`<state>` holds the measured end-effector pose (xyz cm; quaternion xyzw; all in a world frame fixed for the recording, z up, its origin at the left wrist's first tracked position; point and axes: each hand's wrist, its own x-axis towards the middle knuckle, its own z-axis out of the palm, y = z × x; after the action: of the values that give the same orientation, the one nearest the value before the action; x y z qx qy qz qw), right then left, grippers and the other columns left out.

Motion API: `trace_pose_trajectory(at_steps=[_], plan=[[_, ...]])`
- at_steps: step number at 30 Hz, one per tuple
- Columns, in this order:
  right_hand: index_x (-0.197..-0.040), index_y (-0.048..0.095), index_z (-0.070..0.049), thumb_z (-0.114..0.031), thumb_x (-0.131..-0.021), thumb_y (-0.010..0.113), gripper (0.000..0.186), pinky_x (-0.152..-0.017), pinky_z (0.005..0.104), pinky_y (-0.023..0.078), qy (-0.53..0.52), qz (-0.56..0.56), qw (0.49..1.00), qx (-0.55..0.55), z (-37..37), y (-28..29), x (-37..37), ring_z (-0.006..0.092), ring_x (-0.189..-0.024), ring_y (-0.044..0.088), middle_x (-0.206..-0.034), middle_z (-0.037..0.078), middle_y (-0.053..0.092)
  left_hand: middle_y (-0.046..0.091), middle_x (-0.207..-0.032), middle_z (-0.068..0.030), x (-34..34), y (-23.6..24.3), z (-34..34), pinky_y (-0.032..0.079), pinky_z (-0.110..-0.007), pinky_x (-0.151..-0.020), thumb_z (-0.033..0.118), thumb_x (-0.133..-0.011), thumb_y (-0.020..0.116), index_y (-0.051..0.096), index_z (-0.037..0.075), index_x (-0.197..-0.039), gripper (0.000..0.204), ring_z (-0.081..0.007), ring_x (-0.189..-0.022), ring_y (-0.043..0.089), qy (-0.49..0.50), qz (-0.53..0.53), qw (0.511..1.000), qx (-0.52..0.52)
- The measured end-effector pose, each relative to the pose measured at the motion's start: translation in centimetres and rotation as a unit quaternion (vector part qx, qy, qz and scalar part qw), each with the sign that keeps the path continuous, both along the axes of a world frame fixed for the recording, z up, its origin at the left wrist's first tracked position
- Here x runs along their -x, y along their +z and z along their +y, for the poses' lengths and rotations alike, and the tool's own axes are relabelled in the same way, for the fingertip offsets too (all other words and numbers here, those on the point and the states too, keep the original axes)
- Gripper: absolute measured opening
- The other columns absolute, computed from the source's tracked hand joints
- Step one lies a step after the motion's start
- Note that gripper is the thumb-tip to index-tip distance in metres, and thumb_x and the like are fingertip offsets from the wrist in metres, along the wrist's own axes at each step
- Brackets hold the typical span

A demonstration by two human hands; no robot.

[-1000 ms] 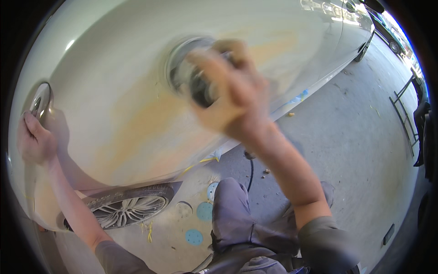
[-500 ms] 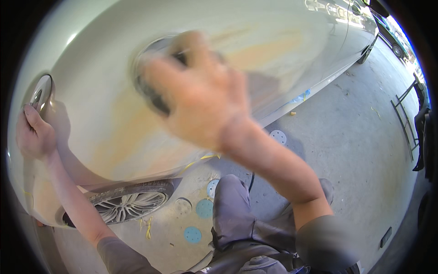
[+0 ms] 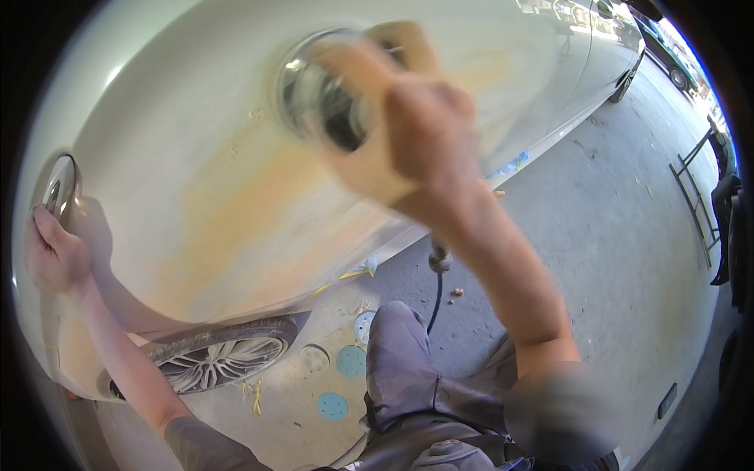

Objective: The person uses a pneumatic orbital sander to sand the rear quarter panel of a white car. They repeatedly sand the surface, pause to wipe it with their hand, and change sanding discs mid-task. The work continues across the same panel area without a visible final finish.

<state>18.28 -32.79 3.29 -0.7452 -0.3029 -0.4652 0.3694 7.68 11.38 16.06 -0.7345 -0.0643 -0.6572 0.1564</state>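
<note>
My right hand (image 3: 424,125) is wrapped around a round, dark-bodied sander (image 3: 334,98), blurred by motion. Its disc lies against the car's pale door panel (image 3: 141,165), over sanded patches of yellow-orange and faint pink filler or primer (image 3: 228,212). Most of the tool's body is hidden behind the hand and wrist. A black cord or hose (image 3: 437,298) hangs below my forearm from a grey end piece. At the far left, my left hand (image 3: 59,251) is closed on the lower end of the chrome door handle (image 3: 60,184).
Under the panel sits a dusty wheel (image 3: 224,365). Several sanding discs (image 3: 352,361) lie on the concrete floor near my knee. Scraps of yellow tape (image 3: 257,396) and blue masking (image 3: 510,163) show. A dark metal frame (image 3: 695,200) stands at the right.
The sander and my right hand have moved right and upward across the panel. The cord's end piece now shows below my forearm. My left hand stays at the handle; the view has shifted slightly.
</note>
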Motion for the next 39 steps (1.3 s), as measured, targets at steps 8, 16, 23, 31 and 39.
trace_pose_trajectory(at_steps=[8, 16, 23, 31, 39], plan=[[-0.117, 0.073, -0.008, -0.02, -0.076, 0.087, 0.044, -0.082, 0.0396, 0.06, -0.082, 0.044, 0.983, -0.157, -8.6, -0.3, -5.0, 0.0317, -0.087, 0.073, -0.101, 0.013, 0.072, 0.082, -0.096, -0.0032, -0.4, 0.5, 1.2, 0.058, -0.036, -0.073, 0.041, -0.108, 0.054, 0.083, 0.013, -0.101, 0.041, -0.0242, -0.087, 0.077, 0.048, -0.029, 0.998, -0.025], [-0.111, 0.07, -0.02, -0.019, -0.085, 0.073, 0.026, -0.052, 0.0436, 0.058, 0.03, -0.009, 0.999, 0.04, 5.0, -1.0, 3.9, 0.036, -0.071, 0.073, -0.116, 0.024, 0.063, 0.081, -0.097, -0.0038, -0.2, 0.2, -0.8, 0.057, -0.037, -0.073, 0.04, -0.108, 0.053, 0.082, 0.014, -0.099, 0.039, -0.0254, -0.087, 0.076, 0.021, 0.002, 0.999, -0.026], [-0.113, 0.068, -0.022, -0.017, -0.088, 0.07, 0.026, -0.049, 0.042, 0.058, 0.086, 0.002, 0.994, 0.072, 8.8, -0.2, 7.0, 0.0328, -0.068, 0.071, -0.109, 0.018, 0.057, 0.081, -0.097, -0.0036, 0.4, 0.0, -1.7, 0.057, -0.036, -0.077, 0.038, -0.108, 0.053, 0.08, 0.011, -0.106, 0.039, -0.0251, -0.09, 0.076, 0.002, 0.032, 0.998, -0.052], [-0.117, 0.074, -0.01, -0.013, -0.075, 0.085, 0.044, -0.084, 0.0403, 0.061, -0.049, -0.012, 0.996, -0.069, -3.6, -2.5, -1.5, 0.0338, -0.099, 0.072, -0.109, 0.016, 0.071, 0.081, -0.092, -0.0018, -0.8, -0.1, -1.5, 0.057, -0.035, -0.072, 0.037, -0.106, 0.056, 0.082, 0.013, -0.097, 0.037, -0.0231, -0.084, 0.076, 0.023, -0.028, 0.999, 0.037], [-0.116, 0.074, -0.015, -0.012, -0.071, 0.085, 0.046, -0.079, 0.0423, 0.061, 0.017, 0.017, 1.0, -0.003, 1.4, -2.8, 2.5, 0.031, -0.103, 0.07, -0.11, 0.012, 0.071, 0.081, -0.095, 0.0016, -0.5, -0.1, -1.6, 0.056, -0.037, -0.074, 0.043, -0.108, 0.053, 0.081, 0.014, -0.1, 0.041, -0.0233, -0.086, 0.075, 0.031, -0.013, 0.999, 0.003]])
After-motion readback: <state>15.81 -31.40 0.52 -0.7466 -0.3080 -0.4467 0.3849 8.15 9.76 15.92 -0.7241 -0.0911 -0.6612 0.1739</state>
